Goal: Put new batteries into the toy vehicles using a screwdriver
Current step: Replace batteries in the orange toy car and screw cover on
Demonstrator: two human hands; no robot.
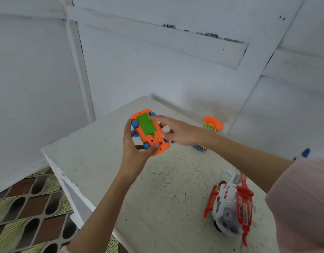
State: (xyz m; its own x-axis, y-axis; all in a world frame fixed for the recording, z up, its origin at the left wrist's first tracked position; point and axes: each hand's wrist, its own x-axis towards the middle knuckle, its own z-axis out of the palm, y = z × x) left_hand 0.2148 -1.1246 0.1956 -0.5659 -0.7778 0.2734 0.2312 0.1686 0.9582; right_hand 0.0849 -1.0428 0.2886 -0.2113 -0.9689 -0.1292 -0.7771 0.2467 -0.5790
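car (pixel 150 132): orange plastic toy, blue wheels, held belly-up in the air over the far part of the table (pixel 168 179).
cover (pixel 145 124): green battery lid, sits flush in the underside, looks closed. Can't make out a screw at this size.
handling: looks light and rigid, hard shell, likely a bit slick. Wheels probably spin, so hold by the body sides, not the wheels. Lid is thin, so don't lever on it.
left hand (pixel 134 145): curled round the car's near end and side, thumb on the orange edge, fingers underneath. Carries the weight.
right hand (pixel 177 132): fingers mostly straight, spread loose. Index tip touches the far corner of the cover, other fingers lie along the car's right side. Steadying, not clamping.
screwdriver: can't confirm; a blue-tipped thing (pixel 305 152) at the right edge is too blurred.
other toys: red-white one (pixel 230 203) near right, phone toy (pixel 212 125) behind the right hand, both on the table.
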